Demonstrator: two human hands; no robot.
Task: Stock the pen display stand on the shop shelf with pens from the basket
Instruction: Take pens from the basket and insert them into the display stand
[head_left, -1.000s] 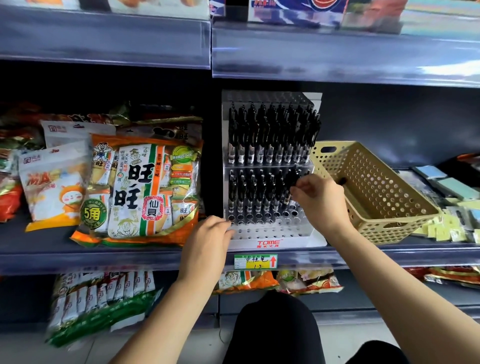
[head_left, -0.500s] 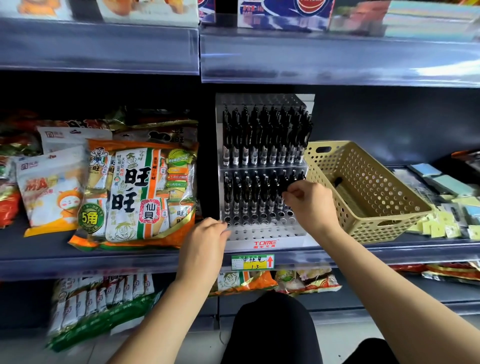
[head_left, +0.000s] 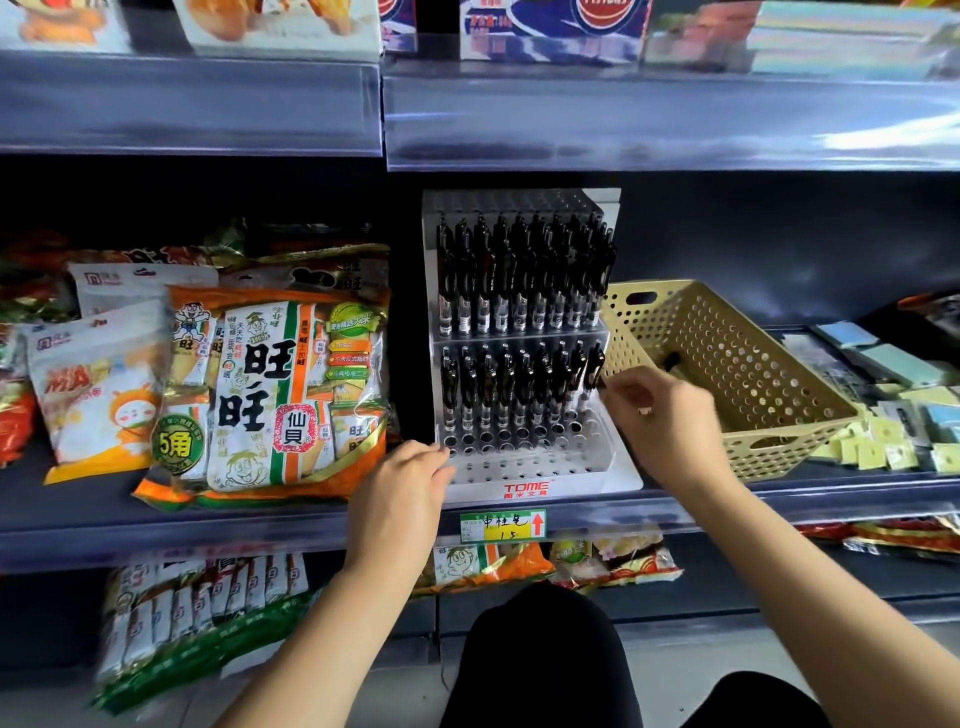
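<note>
The white pen display stand (head_left: 524, 470) stands mid-shelf. Its upper tier is packed with black pens (head_left: 519, 280). The lower tier holds more black pens (head_left: 514, 384) at the back, with several empty holes in front. My left hand (head_left: 400, 493) rests against the stand's front left corner, fingertips touching its edge. My right hand (head_left: 667, 421) hovers between the stand's right side and the beige perforated basket (head_left: 779, 431), fingers loosely curled and holding nothing. One dark pen (head_left: 671, 359) shows inside the tilted basket.
Snack bags (head_left: 270, 395) crowd the shelf to the left of the stand. Sticky-note pads and small packets (head_left: 893, 415) lie to the right of the basket. A price tag (head_left: 503, 526) hangs on the shelf edge. The upper shelf rail overhangs the stand closely.
My right hand has let go of a pen at the right end of the lower tier and drawn back toward the basket. My left hand has stayed on the stand.
</note>
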